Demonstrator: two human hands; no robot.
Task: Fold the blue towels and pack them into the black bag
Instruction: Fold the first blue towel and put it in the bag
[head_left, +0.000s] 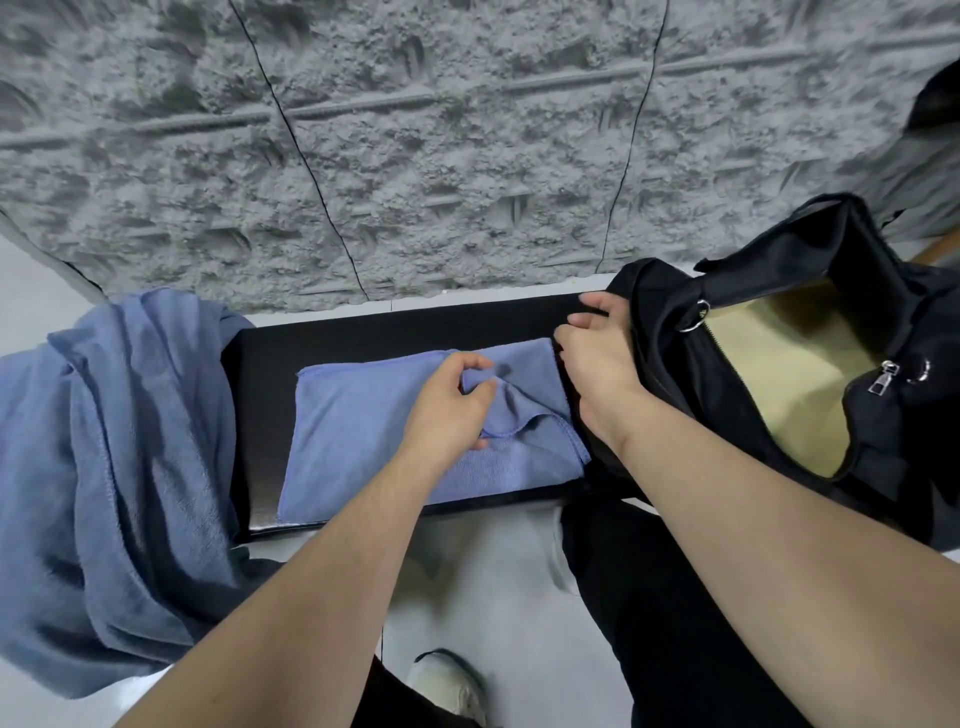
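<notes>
A folded blue towel (358, 431) lies flat on a black bench (405, 325). My left hand (447, 405) pinches a raised fold of that towel near its right end. My right hand (597, 358) grips the left rim of the black bag (883, 426), which stands open at the bench's right end and shows a tan lining (779, 384). A heap of unfolded blue towels (114, 467) hangs over the bench's left end and down toward the floor.
A grey rough-textured wall (415, 145) rises right behind the bench. Pale floor (493, 571) lies in front, with my dark trouser legs and a light shoe (452, 686) on it. The bag's zipper pull (883, 384) hangs at its open rim.
</notes>
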